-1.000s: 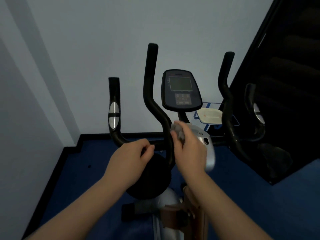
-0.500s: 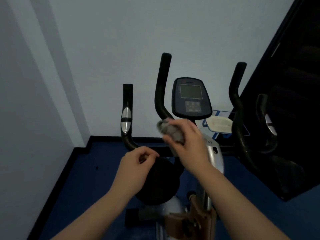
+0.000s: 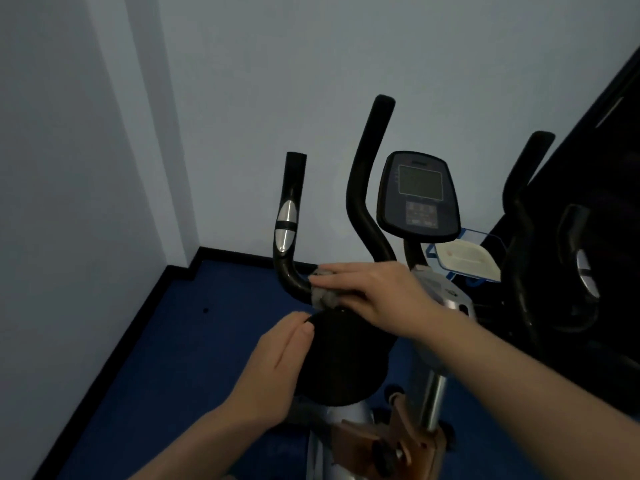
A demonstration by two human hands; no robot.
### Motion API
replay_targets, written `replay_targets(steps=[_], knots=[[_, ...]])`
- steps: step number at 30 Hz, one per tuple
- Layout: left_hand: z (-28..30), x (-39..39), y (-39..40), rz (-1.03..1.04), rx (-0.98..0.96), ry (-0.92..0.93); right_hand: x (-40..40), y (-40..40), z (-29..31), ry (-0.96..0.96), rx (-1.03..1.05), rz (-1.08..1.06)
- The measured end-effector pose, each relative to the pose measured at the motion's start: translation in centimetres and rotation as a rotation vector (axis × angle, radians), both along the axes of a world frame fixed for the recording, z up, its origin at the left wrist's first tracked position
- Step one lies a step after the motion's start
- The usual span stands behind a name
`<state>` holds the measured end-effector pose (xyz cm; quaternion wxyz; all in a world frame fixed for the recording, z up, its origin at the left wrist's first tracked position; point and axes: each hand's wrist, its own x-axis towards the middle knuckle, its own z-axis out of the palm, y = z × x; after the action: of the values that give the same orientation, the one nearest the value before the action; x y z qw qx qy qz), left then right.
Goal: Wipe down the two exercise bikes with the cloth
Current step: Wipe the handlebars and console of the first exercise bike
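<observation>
An exercise bike stands before me, with black handlebars (image 3: 289,216), a dark console (image 3: 418,194) and a silver post (image 3: 434,393). My right hand (image 3: 377,294) grips a grey cloth (image 3: 323,294) and wraps it round the low horizontal bar beside the left handlebar's bend. My left hand (image 3: 273,367) hovers lower, fingers loosely curled near the black round housing (image 3: 343,362), holding nothing. Part of the cloth is hidden under my right fingers.
White walls meet in a corner at the left, above a blue floor (image 3: 194,334) with black skirting. A second dark machine (image 3: 571,258) stands close on the right. A white tray in a blue frame (image 3: 465,259) sits behind the console.
My right hand has carried the cloth down and left, from the tall inner handlebar to the low bar by the left handlebar's bend. My left hand has dropped lower. The view has shifted left.
</observation>
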<state>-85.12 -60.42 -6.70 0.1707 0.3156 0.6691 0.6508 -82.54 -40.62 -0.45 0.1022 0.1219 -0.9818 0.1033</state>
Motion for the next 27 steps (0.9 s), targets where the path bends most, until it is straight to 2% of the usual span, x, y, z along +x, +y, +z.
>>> replay_targets(steps=[2, 6, 9, 13, 15, 20, 22, 25, 27], knots=[[0.2, -0.2, 0.1, -0.011, 0.001, 0.020, -1.3, -0.2, 0.1, 0.012, -0.066, 0.024], [-0.4, -0.6, -0.2, -0.050, -0.051, 0.029, 0.0, 2.2, 1.8, -0.110, 0.034, 0.075], [-1.3, -0.6, -0.1, -0.024, -0.062, -0.027, 0.6, 2.8, 2.0, -0.097, 0.089, 0.092], [-1.1, -0.4, 0.1, -0.048, -0.053, -0.042, -1.8, 0.5, 0.5, -0.094, -0.153, 0.033], [-0.1, -0.4, 0.0, -0.067, -0.076, -0.046, -2.0, 0.5, 1.0, -0.107, -0.115, 0.011], [0.8, -0.1, -0.6, -0.043, -0.203, -0.119, 0.9, 2.9, 3.4, -0.481, -0.057, 0.055], [0.8, -0.3, -1.0, -0.053, -0.204, -0.047, 0.7, 2.3, 3.1, -0.460, -0.017, 0.017], [1.2, -1.9, -1.4, 0.004, -0.148, 0.199, -1.1, 0.5, 2.0, -0.360, -0.243, -0.047], [1.5, -4.3, -1.7, 0.118, -0.052, 0.218, -1.8, -0.6, 1.6, -0.309, -0.277, -0.105]])
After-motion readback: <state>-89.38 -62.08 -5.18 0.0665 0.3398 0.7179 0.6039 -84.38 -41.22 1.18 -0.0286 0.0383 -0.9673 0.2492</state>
